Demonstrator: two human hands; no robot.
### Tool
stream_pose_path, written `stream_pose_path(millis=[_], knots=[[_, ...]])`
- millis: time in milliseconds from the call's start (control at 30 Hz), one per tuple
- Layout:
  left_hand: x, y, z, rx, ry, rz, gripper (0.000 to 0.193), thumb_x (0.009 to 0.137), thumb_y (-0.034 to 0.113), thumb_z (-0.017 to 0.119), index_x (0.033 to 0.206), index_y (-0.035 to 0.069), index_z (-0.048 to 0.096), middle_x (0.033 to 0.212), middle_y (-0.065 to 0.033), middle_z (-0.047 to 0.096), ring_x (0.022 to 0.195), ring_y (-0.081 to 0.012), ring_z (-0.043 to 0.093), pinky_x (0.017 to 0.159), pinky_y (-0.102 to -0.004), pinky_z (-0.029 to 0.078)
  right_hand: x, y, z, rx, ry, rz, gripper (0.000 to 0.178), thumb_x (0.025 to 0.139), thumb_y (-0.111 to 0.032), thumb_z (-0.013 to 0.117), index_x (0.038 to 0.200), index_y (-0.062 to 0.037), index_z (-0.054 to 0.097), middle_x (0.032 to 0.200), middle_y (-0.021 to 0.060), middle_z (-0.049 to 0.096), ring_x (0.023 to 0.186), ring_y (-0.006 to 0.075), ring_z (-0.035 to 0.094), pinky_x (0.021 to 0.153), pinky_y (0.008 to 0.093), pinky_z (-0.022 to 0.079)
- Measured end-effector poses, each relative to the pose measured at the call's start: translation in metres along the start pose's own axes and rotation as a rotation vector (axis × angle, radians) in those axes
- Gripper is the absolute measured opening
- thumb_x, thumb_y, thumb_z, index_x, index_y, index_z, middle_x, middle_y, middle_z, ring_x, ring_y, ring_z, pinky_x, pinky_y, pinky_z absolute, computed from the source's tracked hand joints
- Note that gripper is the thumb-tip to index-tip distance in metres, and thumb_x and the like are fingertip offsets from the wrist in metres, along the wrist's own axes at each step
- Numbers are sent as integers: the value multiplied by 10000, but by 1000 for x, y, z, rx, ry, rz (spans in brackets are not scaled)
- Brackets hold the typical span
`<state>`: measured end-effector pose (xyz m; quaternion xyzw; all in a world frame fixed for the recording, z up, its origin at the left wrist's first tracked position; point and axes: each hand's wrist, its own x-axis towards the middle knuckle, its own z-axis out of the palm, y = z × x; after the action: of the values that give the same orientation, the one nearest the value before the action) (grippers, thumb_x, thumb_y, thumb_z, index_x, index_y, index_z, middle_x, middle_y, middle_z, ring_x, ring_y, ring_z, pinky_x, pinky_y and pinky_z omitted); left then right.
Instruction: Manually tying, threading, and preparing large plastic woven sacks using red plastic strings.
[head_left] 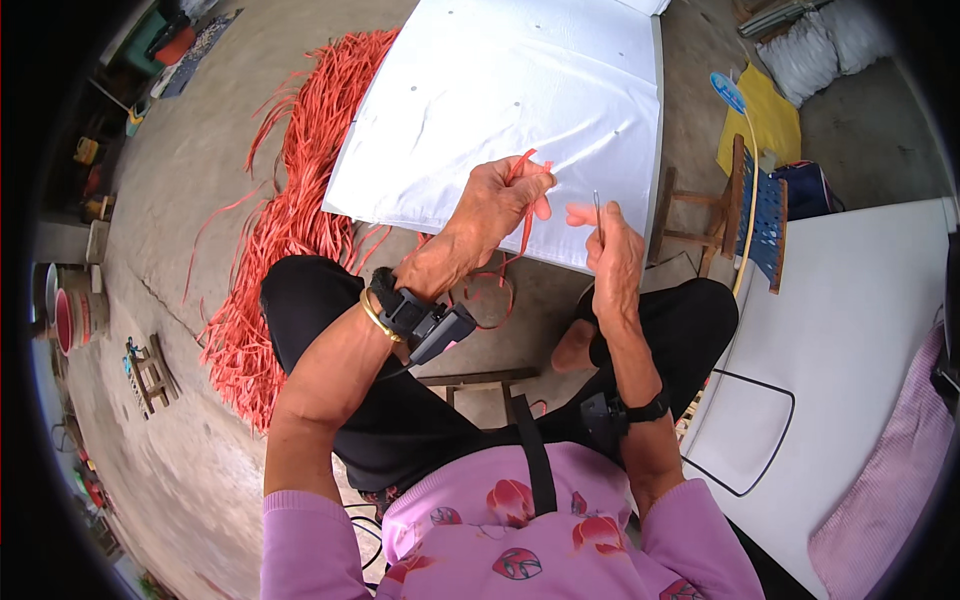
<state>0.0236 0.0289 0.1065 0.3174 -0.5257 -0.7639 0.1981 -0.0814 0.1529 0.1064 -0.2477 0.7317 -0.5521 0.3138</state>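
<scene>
My left hand (490,205) pinches a flat red raffia-like strand (527,238) between thumb and fingers. One end of it sticks up above the fingertips, and the rest hangs below the hand. In my right hand (620,255) is a thin metal needle (598,205), gripped upright with its tip above the fingers; the index finger is slightly blurred. The hands are a short way apart, over the near edge of a white-covered table (470,110). Left of that table a long heap of red strands (315,160) spreads toward my knee.
On the right stand a wooden chair with blue webbing (768,225) and a white surface (860,290) bearing a black wire loop (793,430) and a pink cloth (885,480). A yellow sack (770,120) lies behind. At left is a small wooden stool (152,375).
</scene>
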Motion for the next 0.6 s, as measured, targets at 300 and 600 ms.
stream_pose_path(millis=[300, 600], knots=[[1, -6, 1, 259, -99, 139, 161, 863, 193, 607, 854, 37, 640, 587, 12, 533, 543, -54, 436, 506, -219, 336, 20, -7, -4, -344, 12, -410, 282, 863, -169, 436, 828, 29, 633, 679, 137, 593, 559, 222, 531, 541, 331, 399], [-3, -6, 3, 320, -128, 110, 167, 860, 218, 612, 837, 57, 648, 585, 18, 526, 543, -50, 426, 501, -226, 321, 16, -5, -4, -405, 44, -464, 229, 849, -136, 464, 774, 27, 606, 650, 144, 560, 580, 274, 521, 546, 353, 408]])
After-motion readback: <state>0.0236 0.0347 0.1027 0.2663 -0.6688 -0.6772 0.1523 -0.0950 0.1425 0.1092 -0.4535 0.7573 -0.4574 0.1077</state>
